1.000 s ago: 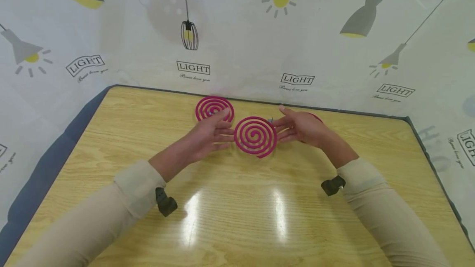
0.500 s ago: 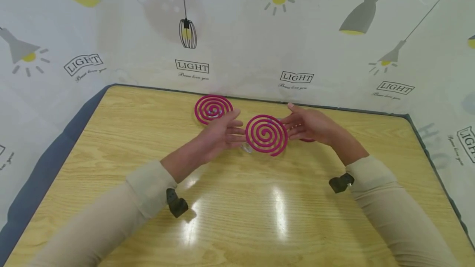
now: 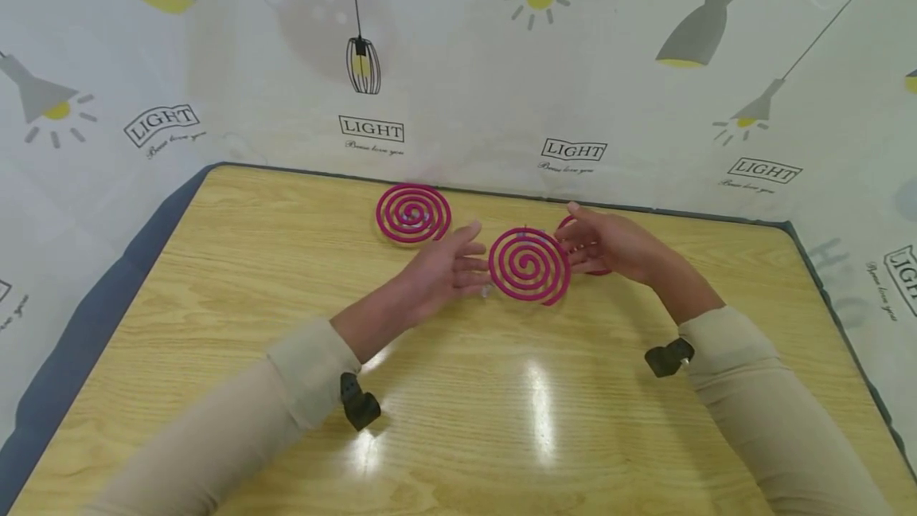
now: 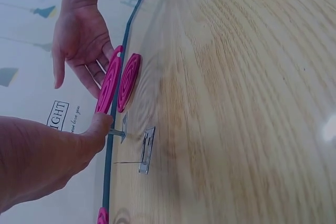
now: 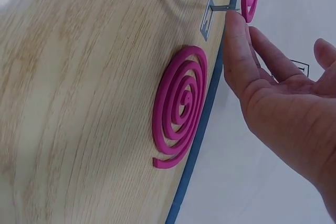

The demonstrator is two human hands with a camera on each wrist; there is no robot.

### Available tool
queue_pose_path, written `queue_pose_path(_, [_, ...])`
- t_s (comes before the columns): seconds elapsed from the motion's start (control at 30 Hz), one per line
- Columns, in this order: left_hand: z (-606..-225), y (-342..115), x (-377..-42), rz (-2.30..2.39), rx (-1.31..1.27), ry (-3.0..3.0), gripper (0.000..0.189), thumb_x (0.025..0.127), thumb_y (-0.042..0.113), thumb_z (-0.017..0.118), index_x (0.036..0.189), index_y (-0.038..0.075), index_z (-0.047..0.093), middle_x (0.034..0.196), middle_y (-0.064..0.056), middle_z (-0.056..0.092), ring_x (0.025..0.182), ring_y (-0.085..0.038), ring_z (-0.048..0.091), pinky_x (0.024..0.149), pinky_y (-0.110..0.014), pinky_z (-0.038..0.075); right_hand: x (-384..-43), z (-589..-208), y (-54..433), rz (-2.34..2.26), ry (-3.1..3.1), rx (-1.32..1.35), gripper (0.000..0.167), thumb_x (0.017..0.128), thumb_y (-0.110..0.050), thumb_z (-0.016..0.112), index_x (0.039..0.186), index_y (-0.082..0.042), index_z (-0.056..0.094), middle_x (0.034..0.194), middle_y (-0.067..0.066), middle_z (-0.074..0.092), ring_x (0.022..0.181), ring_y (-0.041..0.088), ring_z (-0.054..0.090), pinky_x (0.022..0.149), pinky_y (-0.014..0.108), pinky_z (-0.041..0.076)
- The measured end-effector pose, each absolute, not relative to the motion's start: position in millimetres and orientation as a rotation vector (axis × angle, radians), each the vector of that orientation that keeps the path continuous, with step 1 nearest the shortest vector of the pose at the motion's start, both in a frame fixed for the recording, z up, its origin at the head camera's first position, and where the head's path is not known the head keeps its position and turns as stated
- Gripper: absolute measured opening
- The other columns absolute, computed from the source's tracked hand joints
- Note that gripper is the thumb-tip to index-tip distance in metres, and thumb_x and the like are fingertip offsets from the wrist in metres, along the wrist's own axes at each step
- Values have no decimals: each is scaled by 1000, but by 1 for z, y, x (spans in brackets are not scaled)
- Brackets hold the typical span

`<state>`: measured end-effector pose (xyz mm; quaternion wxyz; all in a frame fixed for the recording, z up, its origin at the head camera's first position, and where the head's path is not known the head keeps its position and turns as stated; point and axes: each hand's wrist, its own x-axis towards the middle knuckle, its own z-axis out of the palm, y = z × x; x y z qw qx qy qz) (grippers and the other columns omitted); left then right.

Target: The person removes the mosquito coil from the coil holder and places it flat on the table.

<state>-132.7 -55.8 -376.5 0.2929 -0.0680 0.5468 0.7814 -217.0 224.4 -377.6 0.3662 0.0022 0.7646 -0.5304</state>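
A magenta mosquito coil (image 3: 529,264) is held level above the table, its opposite edges between the fingertips of both hands. My left hand (image 3: 438,277) touches its left side with fingers extended and thumb raised. At the right edge, my right hand (image 3: 622,249) has its fingers straight, palm facing inward. Beneath the held coil, the left wrist view shows a thin metal coil stand (image 4: 147,150) with an upright prong, and a second metal stand (image 4: 124,128) behind it. Another coil (image 5: 159,114) lies on the table, partly hidden behind my right hand in the head view.
A third magenta coil (image 3: 413,213) rests near the back edge, left of centre, with something metallic showing through its gaps. The wooden table (image 3: 458,420) meets a white wall covering (image 3: 458,102) printed with lamps at its back edge.
Both hands have shifted to the right with the coil between them, dipping slightly at the end. The left coil is now less covered by my left hand.
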Motion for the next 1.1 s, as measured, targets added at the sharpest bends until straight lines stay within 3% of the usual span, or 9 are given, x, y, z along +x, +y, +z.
queue_pose_path(0.73, [-390, -38, -123, 2016, -179, 1442, 75, 100, 51, 42, 147, -6, 30, 146, -30, 39, 135, -39, 43, 113, -45, 37, -214, -383, 238, -1402, 1951, 23, 79, 100, -58, 35, 142, 9, 36, 129, 22, 48, 111, 28, 57, 100, 40, 50])
queue_pose_path(1.1, [-397, -31, -119, 2003, -208, 1447, 70, 101, 51, 42, 147, -1, 34, 141, -31, 44, 131, -42, 46, 111, -47, 38, -214, -393, 239, -1440, 1953, 42, 79, 98, -57, 42, 135, 13, 39, 114, 18, 56, 99, 25, 62, 96, 39, 54])
